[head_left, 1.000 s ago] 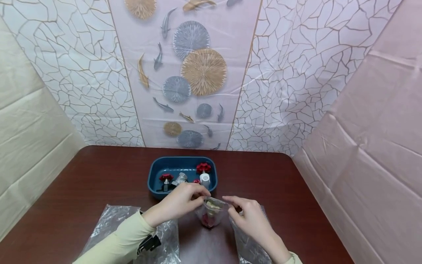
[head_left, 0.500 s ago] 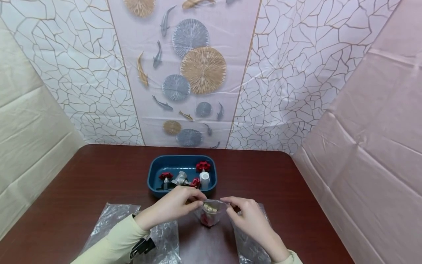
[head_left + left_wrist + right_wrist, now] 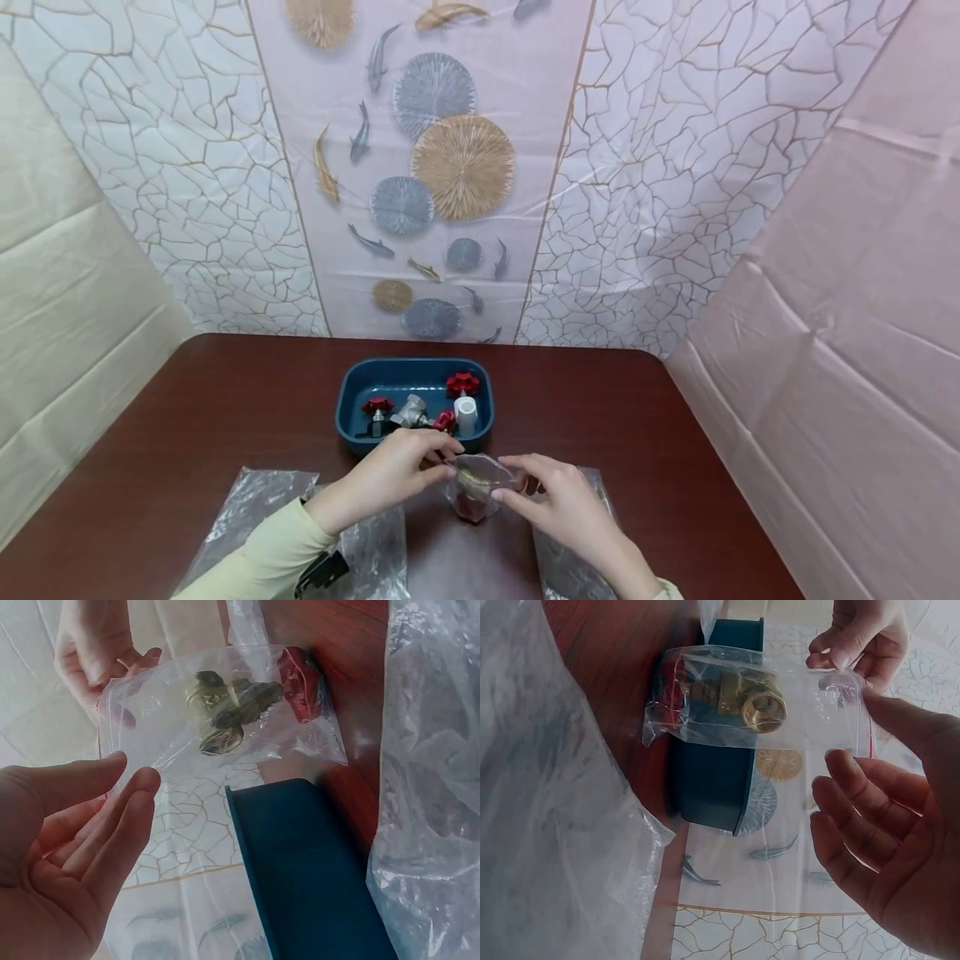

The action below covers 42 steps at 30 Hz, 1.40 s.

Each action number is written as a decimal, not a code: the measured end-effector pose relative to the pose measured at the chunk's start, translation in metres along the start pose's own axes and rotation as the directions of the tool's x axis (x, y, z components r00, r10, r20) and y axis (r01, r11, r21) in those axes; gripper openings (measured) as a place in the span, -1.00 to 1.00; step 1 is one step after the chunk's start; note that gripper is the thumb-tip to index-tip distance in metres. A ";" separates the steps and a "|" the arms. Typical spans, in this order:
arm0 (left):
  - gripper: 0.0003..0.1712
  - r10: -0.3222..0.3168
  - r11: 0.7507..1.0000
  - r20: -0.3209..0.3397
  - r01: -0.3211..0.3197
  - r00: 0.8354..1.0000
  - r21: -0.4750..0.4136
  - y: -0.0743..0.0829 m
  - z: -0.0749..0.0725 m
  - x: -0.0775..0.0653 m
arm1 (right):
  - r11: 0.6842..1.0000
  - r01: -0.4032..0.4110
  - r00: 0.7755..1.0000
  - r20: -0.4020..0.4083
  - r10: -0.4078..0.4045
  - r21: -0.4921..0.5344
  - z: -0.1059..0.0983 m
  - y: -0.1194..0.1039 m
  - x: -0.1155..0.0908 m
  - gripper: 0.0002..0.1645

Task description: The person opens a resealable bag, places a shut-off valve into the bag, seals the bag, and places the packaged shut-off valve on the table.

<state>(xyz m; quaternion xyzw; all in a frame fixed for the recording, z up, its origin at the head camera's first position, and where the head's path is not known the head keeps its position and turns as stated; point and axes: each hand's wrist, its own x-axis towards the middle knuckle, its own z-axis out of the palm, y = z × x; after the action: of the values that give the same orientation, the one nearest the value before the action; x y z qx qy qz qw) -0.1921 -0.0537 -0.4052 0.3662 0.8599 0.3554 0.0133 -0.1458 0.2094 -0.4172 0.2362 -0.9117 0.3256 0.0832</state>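
A small clear zip bag stands upright between both hands, its mouth spread wide. Inside lies a brass valve with a red handwheel at the bottom of the bag. My left hand pinches the mouth's left edge between thumb and fingers. On the opposite edge, my right hand holds the bag with thumb and index finger; its other fingers are loosely bent in the right wrist view. The bag's red zip line shows by the right fingertips.
Behind the hands stands a blue tray with several valves, among them a white one and a red-handled one. Clear plastic bags lie flat at the left and right. Patterned cloth walls border the brown table.
The left hand has drawn slightly left and down with its edge of the bag. The right thumb and fingers have shifted on the rim, and the mouth looks rounder.
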 end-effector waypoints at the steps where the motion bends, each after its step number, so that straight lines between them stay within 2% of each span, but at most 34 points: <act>1: -0.75 0.002 1.000 -0.012 -0.002 1.000 0.006 -0.001 0.001 -0.001 | 1.000 0.009 1.000 0.003 -0.009 -0.002 0.001 0.001 -0.001 -0.65; 6: -0.88 0.056 0.996 -0.065 -0.052 0.996 0.066 -0.004 0.003 -0.002 | 0.998 0.052 0.996 -0.066 -0.053 -0.030 0.003 0.004 -0.002 -0.87; 15: -0.94 0.138 0.969 -0.087 -0.116 0.987 0.220 -0.006 0.000 -0.003 | 0.992 0.097 0.981 -0.158 -0.109 -0.084 0.002 0.008 -0.004 -0.96; 26: -0.96 0.200 0.943 -0.106 -0.163 0.974 0.289 -0.013 0.001 -0.008 | 0.977 0.171 0.974 -0.127 -0.187 -0.125 0.003 0.011 -0.005 -0.94; 32: -0.95 0.215 0.934 -0.112 -0.170 0.970 0.315 -0.011 0.001 -0.010 | 0.979 0.145 0.981 -0.108 -0.161 -0.144 0.001 0.008 -0.006 -0.90; 39: -0.96 0.217 0.932 -0.101 -0.175 0.971 0.318 -0.005 0.001 -0.009 | 0.989 0.092 0.992 -0.079 -0.102 -0.118 -0.001 0.010 -0.007 -0.90; 42: -0.96 0.218 0.929 -0.106 -0.173 0.970 0.326 -0.004 0.001 -0.008 | 0.986 0.081 0.992 -0.084 -0.094 -0.145 -0.001 0.011 -0.004 -0.94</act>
<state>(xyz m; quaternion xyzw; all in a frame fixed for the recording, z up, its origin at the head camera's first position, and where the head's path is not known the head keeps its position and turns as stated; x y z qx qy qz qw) -0.1882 -0.0605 -0.4103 0.4217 0.8633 0.2385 -0.1411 -0.1479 0.2189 -0.4236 0.2545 -0.9167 0.2663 0.1551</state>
